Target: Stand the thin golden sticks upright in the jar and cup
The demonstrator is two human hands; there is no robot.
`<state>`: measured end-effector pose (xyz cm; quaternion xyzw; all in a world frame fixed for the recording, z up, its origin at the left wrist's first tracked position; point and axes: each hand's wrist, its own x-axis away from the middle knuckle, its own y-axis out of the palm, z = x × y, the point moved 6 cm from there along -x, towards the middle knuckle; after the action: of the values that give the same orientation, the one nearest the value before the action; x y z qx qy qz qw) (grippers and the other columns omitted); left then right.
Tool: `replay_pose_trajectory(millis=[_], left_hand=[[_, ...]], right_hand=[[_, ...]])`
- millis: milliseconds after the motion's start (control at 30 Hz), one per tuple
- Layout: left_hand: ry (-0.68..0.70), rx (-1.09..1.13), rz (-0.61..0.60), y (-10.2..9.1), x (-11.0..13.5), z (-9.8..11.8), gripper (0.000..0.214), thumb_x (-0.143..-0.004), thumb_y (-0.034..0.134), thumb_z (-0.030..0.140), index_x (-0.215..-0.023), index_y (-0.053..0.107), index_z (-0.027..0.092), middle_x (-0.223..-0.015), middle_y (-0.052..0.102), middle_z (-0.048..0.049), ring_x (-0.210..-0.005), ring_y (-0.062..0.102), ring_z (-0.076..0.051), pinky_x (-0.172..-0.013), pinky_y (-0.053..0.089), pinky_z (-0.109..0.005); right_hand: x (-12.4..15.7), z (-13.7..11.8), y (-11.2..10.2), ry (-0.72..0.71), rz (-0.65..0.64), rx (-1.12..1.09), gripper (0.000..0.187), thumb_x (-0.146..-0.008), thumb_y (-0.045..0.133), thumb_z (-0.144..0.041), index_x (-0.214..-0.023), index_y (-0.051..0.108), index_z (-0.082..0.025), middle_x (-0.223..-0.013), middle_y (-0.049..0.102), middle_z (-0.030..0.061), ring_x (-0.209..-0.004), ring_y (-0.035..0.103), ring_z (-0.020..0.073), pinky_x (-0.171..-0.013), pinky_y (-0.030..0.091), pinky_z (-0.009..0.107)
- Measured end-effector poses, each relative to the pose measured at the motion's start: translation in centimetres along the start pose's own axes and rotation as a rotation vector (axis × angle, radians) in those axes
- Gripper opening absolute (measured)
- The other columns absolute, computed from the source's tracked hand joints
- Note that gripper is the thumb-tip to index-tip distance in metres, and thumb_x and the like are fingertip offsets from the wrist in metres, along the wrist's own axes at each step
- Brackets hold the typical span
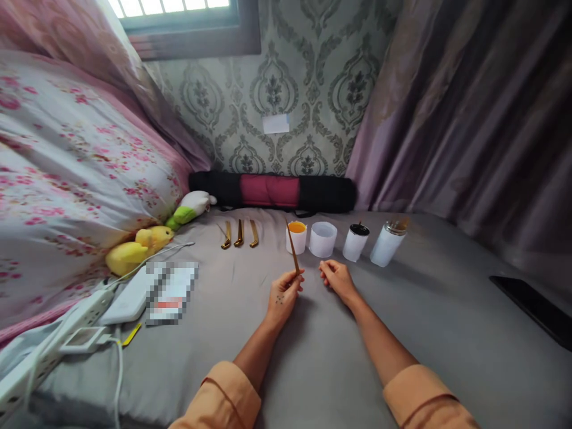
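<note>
My left hand [286, 293] pinches a slim brown tapered stick [293, 247], which stands up and leans left in front of an orange-filled white cup [297, 238]. Close beside it on the right, my right hand [338, 279] has its fingers curled together; whether anything is in them I cannot make out. Beyond the hands stand a wide white cup [322, 239], a white cup with a dark top [356, 242] and a taller white container [388, 244] with thin pieces sticking out. Three gold, bent-ended pieces [239, 233] lie in a row to the left.
The grey bedsheet [232, 345] carries everything. Plush toys [138, 247], a white box [129, 295], a power strip [53, 351] and cables are on the left. A black and maroon roll [272, 190] lies along the wall. At right rests a black phone [534, 310].
</note>
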<state>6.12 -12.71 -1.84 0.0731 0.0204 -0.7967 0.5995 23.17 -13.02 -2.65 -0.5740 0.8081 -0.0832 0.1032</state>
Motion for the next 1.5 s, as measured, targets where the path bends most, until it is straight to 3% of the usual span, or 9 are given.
replay_pose_trajectory(millis=[300, 467, 700, 933, 1233, 1400, 1500], left_hand=[[0.095, -0.098, -0.142, 1.4, -0.1, 0.9, 0.029, -0.079, 0.047, 0.027, -0.101, 0.063, 0.018, -0.077, 0.056, -0.0033, -0.061, 0.049, -0.009, -0.059, 0.04, -0.021], [0.073, -0.116, -0.227, 2.4, -0.2, 0.9, 0.03, -0.081, 0.045, 0.027, -0.103, 0.063, 0.018, -0.077, 0.055, -0.0038, -0.064, 0.049, -0.01, -0.06, 0.039, -0.021], [-0.001, -0.12, -0.27, 2.7, -0.2, -0.2, 0.03, -0.082, 0.045, 0.03, -0.104, 0.062, 0.019, -0.076, 0.054, -0.0035, -0.066, 0.048, -0.011, -0.062, 0.037, -0.022], [0.088, -0.227, -0.319, 2.9, 0.3, 1.2, 0.03, -0.084, 0.042, 0.028, -0.104, 0.062, 0.02, -0.073, 0.053, -0.0037, -0.066, 0.046, -0.011, -0.061, 0.035, -0.022], [0.153, -0.316, -0.321, 2.9, 0.6, 1.7, 0.031, -0.084, 0.04, 0.026, -0.103, 0.063, 0.018, -0.073, 0.054, -0.0041, -0.065, 0.047, -0.011, -0.061, 0.035, -0.022], [0.085, -0.36, -0.282, 2.7, 0.3, 1.4, 0.03, -0.082, 0.042, 0.026, -0.099, 0.065, 0.017, -0.069, 0.053, -0.003, -0.063, 0.046, -0.011, -0.059, 0.034, -0.022], [-0.034, -0.309, -0.276, 2.9, -0.1, 0.9, 0.029, -0.079, 0.045, 0.026, -0.095, 0.066, 0.015, -0.066, 0.053, -0.0023, -0.061, 0.045, -0.01, -0.056, 0.034, -0.021]], right_hand=[[0.4, -1.2, 0.3, 0.018, -0.072, -0.144, 0.035, -0.074, 0.049, -0.048, -0.078, 0.057, -0.015, -0.06, 0.053, -0.0002, -0.044, 0.046, 0.0067, -0.038, 0.034, 0.018], [0.7, -1.6, 0.2, 0.054, -0.123, -0.212, 0.032, -0.075, 0.05, -0.046, -0.082, 0.059, -0.015, -0.061, 0.053, -0.0005, -0.046, 0.046, 0.0067, -0.04, 0.034, 0.018], [1.1, -1.8, -0.1, 0.097, -0.167, -0.265, 0.031, -0.078, 0.049, -0.043, -0.086, 0.059, -0.015, -0.062, 0.052, -0.0012, -0.047, 0.044, 0.0065, -0.043, 0.033, 0.019], [1.5, -3.3, 0.1, 0.087, -0.185, -0.288, 0.032, -0.08, 0.046, -0.043, -0.089, 0.059, -0.015, -0.058, 0.048, -0.0027, -0.046, 0.041, 0.006, -0.044, 0.032, 0.02], [0.3, -5.8, -0.1, 0.097, -0.256, -0.132, 0.047, -0.081, 0.035, -0.053, -0.086, 0.06, -0.013, -0.055, 0.044, -0.0023, -0.041, 0.037, 0.0056, -0.038, 0.027, 0.02], [-1.0, -7.7, -0.2, 0.02, -0.272, 0.039, 0.038, -0.076, 0.047, -0.05, -0.076, 0.059, -0.014, -0.05, 0.04, -0.0046, -0.042, 0.033, 0.0052, -0.039, 0.025, 0.019], [-1.5, -7.9, 0.0, -0.013, -0.325, 0.124, 0.034, -0.075, 0.049, -0.047, -0.074, 0.059, -0.014, -0.051, 0.043, -0.0038, -0.044, 0.036, 0.0059, -0.041, 0.027, 0.019]])
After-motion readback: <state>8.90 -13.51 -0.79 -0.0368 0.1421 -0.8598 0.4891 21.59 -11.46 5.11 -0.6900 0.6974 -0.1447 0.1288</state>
